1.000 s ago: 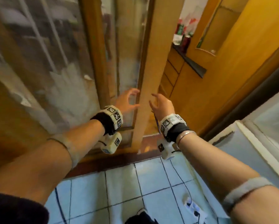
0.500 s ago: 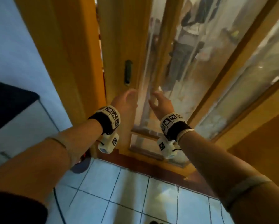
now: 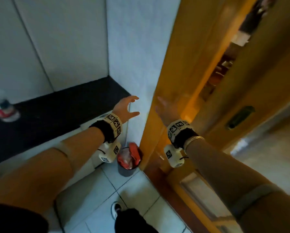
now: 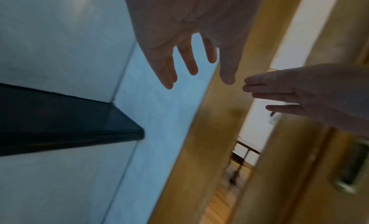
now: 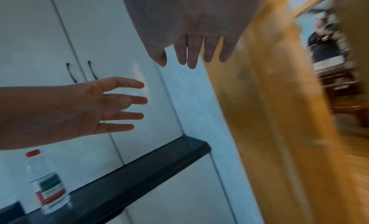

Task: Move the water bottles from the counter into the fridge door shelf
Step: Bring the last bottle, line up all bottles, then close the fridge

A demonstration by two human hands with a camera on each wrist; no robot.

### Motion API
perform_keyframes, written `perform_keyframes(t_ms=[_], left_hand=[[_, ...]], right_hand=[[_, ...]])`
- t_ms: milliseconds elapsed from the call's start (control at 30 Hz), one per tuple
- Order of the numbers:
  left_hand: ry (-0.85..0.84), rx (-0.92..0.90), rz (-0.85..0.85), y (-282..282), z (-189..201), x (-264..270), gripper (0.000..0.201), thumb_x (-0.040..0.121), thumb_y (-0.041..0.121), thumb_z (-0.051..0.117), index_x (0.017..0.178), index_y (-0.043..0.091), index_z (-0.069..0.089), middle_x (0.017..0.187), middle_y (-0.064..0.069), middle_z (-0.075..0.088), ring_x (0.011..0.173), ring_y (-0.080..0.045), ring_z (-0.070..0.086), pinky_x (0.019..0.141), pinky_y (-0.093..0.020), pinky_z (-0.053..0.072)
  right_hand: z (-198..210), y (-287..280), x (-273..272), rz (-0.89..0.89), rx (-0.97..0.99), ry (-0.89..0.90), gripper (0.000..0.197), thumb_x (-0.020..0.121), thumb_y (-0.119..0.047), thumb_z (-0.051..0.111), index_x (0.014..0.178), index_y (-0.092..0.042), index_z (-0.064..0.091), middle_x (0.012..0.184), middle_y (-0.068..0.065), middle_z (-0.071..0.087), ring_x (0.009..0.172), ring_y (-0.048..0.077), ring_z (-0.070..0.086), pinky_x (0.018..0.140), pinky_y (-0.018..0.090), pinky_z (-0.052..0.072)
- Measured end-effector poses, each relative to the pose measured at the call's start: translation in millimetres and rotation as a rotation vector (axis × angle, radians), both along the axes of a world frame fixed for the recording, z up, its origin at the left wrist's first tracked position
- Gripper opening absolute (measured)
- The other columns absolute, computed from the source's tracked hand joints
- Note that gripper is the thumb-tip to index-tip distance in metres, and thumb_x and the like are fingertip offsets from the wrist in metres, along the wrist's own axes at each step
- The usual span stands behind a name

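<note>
A clear water bottle (image 3: 4,110) with a red cap and red-green label stands on the black counter (image 3: 56,111) at the far left; the right wrist view shows the same bottle (image 5: 48,184) upright near the counter's front edge. My left hand (image 3: 127,108) hovers over the counter's right end, fingers spread, holding nothing. My right hand (image 3: 166,108) is held out in front of the wooden door frame (image 3: 179,81), fingers straight and empty. Both hands are well to the right of the bottle. No fridge is in view.
White cabinet doors (image 5: 79,53) rise behind the counter. A small grey bin (image 3: 129,160) with red wrappers stands on the tiled floor at the foot of the frame. A wooden sliding door (image 3: 251,106) is on the right. Another person (image 5: 323,42) stands beyond the doorway.
The view has swung left from the glass sliding door to the white wall and black counter. The bottle has come into sight. Both hands remain held out and empty.
</note>
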State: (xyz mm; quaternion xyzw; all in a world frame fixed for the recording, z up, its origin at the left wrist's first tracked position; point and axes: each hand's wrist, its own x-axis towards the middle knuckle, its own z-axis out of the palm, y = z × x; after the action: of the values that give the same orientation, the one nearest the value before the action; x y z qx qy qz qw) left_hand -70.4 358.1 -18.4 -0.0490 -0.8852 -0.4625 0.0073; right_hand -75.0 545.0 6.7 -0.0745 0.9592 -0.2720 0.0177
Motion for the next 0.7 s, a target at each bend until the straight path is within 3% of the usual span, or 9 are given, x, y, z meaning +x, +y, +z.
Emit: perform_keyframes(t_ms=[200, 300, 533, 700], left_hand=[[-0.004, -0.097, 0.268, -132.6, -3.5, -31.3, 0.057, 0.077, 0.012, 0.070, 0.128, 0.017, 0.047, 0.131, -0.009, 0.051, 0.122, -0.023, 0.047, 0.102, -0.034, 0.040], [-0.022, -0.114, 0.388, -194.2, -5.7, -33.0, 0.056, 0.078, 0.015, 0.070, 0.128, 0.019, 0.047, 0.133, -0.008, 0.050, 0.124, -0.025, 0.046, 0.104, -0.040, 0.041], [-0.041, -0.110, 0.624, -316.8, -9.9, -1.2, 0.052, 0.079, 0.016, 0.068, 0.127, 0.020, 0.047, 0.132, -0.009, 0.048, 0.122, -0.025, 0.047, 0.103, -0.042, 0.042], [-0.070, -0.146, 0.707, -388.8, -14.0, 24.8, 0.051, 0.079, 0.015, 0.069, 0.126, 0.018, 0.049, 0.130, -0.008, 0.051, 0.120, -0.023, 0.048, 0.100, -0.033, 0.038]], right_hand=[[-19.7, -143.7, -78.5, 0.268, -0.059, 0.066, 0.048, 0.096, -0.030, 0.044, 0.141, -0.017, 0.036, 0.149, 0.007, 0.037, 0.141, 0.022, 0.027, 0.115, 0.034, 0.022], [-21.5, -215.1, -98.5, 0.386, -0.086, 0.081, 0.047, 0.095, -0.029, 0.046, 0.139, -0.016, 0.039, 0.148, 0.008, 0.039, 0.141, 0.021, 0.028, 0.113, 0.033, 0.024], [-30.5, -372.1, -103.9, 0.634, -0.113, 0.076, 0.044, 0.093, -0.026, 0.050, 0.135, -0.011, 0.043, 0.137, 0.010, 0.050, 0.128, 0.024, 0.045, 0.106, 0.032, 0.035], [-33.3, -470.7, -87.1, 0.723, -0.175, 0.077, 0.044, 0.092, -0.021, 0.052, 0.134, -0.010, 0.045, 0.136, 0.010, 0.052, 0.127, 0.024, 0.048, 0.106, 0.032, 0.035]])
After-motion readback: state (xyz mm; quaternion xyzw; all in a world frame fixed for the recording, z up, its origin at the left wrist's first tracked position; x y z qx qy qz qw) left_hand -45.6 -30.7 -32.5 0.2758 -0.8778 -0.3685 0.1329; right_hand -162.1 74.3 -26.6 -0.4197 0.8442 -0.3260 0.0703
